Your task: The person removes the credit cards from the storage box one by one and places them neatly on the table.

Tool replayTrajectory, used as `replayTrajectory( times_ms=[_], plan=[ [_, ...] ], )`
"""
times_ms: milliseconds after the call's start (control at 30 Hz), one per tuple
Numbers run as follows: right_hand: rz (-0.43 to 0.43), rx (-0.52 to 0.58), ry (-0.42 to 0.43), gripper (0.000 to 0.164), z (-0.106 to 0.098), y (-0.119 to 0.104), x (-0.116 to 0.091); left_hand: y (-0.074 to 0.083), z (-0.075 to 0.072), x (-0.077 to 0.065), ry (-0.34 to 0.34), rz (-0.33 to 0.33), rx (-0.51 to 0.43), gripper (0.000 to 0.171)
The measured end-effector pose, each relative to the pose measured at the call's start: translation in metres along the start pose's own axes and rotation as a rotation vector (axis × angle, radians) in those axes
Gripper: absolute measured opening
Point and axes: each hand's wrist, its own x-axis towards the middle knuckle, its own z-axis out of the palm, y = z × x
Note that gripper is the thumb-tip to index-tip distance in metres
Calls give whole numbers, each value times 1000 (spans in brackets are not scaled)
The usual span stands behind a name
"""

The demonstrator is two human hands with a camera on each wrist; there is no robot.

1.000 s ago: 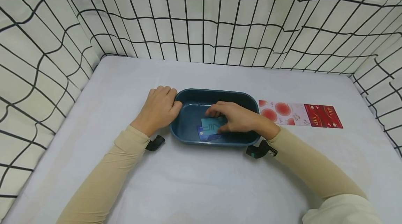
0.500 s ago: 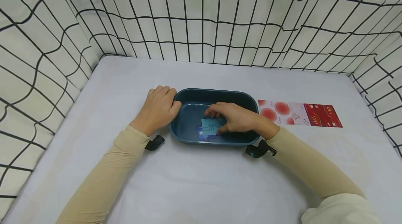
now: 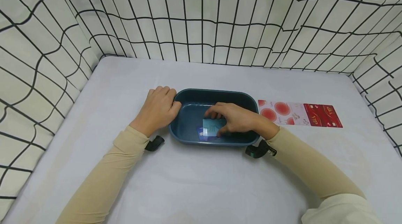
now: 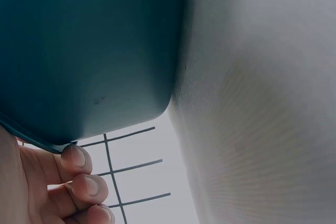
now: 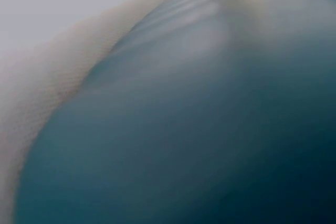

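Note:
A dark teal plastic tray [image 3: 188, 140] stands on the white cloth. At its left end my left hand [image 3: 157, 109] grips the rim; in the left wrist view, curled fingers [image 4: 86, 184] show beside the tray's outer wall [image 4: 89, 56]. My right hand [image 3: 237, 117] reaches inside from the right, with thumb and fingers around a light blue card [image 3: 211, 127] that they pinch. A darker blue card [image 3: 200, 134] lies on the tray floor, partly covered by it. The right wrist view is filled by the tray's outside wall [image 5: 184, 119]; the right hand is hidden there.
Right of the tray, a pink card with red circles [image 3: 282, 113] and a red VIP card [image 3: 323, 115] lie side by side on the white-covered table [image 3: 194, 189]. Black wire grid panels [image 3: 202, 25] in front of white cloth enclose the back and sides.
The light blue card has tilted slightly in my right hand and shifted a little right; a glossy reflection now covers its print. The left hand stays on the rim.

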Motion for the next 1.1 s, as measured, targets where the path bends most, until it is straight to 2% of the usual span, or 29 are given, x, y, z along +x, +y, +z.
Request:
replayTrajectory(
  times_ms=[567, 1100],
  plan=[
    [9, 46, -8, 45, -1, 0, 0, -1, 1, -1, 6, 1, -1, 23],
    [-30, 83, -11, 35, -2, 4, -2, -2, 2, 0, 23, 12, -4, 22]
  ],
)
